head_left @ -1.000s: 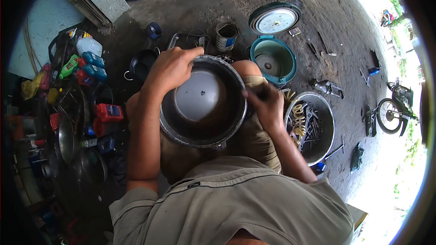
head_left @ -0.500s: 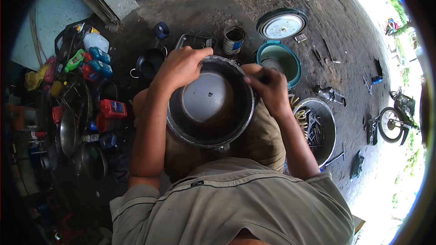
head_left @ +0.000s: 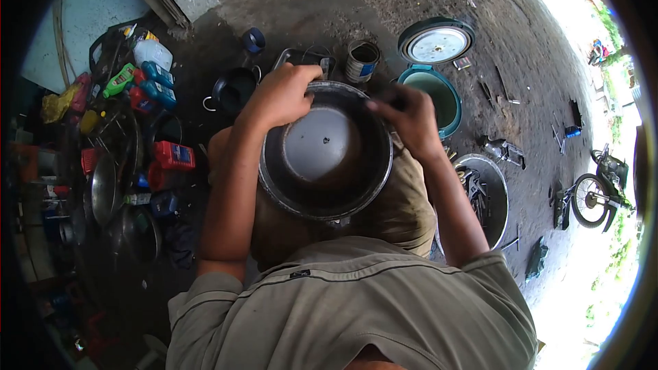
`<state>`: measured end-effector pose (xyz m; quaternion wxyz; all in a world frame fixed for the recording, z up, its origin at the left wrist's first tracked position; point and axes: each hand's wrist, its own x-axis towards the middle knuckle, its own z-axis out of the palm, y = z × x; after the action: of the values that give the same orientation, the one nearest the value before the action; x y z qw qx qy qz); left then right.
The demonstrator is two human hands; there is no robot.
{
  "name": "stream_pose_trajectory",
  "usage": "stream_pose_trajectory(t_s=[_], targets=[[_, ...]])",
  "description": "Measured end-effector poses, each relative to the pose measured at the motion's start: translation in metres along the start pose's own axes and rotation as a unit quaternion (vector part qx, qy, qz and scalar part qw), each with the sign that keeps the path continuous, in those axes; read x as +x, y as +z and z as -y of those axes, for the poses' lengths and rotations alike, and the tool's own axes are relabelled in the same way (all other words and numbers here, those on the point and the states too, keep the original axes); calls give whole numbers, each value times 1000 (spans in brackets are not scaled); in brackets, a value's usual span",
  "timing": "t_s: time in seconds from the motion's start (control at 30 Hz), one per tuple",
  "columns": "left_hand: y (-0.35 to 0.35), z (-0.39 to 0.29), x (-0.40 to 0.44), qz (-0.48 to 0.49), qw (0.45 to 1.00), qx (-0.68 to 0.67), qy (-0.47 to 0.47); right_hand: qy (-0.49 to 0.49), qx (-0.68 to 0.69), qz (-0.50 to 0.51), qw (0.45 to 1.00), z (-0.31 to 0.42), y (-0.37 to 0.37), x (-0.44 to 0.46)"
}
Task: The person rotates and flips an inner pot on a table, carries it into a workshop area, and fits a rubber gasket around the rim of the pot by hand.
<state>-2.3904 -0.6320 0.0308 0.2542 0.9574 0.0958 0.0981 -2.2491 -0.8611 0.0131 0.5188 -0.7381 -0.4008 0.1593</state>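
Observation:
A round metal pan [head_left: 321,142] with a dark inner wall and a small dark spot at its centre rests over my knees. My left hand [head_left: 284,96] is closed on the pan's upper left rim, its fingers bent over the edge. At the upper right rim is my right hand [head_left: 411,115], with its thumb at the edge and its fingers curled together on the outer side. Its fingertips are dark, and any small thing between them cannot be made out.
A teal bucket [head_left: 445,103] and its round lid [head_left: 436,41] lie ahead on the right. Beside my right knee stands a metal basin [head_left: 499,199] with tools. Bottles [head_left: 159,94] crowd the left; a tin can [head_left: 361,62] stands ahead, and a motorcycle [head_left: 600,192] is far right.
The view has shifted, so the pan and both hands appear further right. My right hand has moved slightly up along the rim, while my left hand keeps its hold.

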Motion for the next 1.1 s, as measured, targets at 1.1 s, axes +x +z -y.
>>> stream_pose_trajectory(t_s=[1.1], targets=[[1, 1, -2, 5, 999, -36, 19, 115, 20, 66, 991, -1, -28, -21]])
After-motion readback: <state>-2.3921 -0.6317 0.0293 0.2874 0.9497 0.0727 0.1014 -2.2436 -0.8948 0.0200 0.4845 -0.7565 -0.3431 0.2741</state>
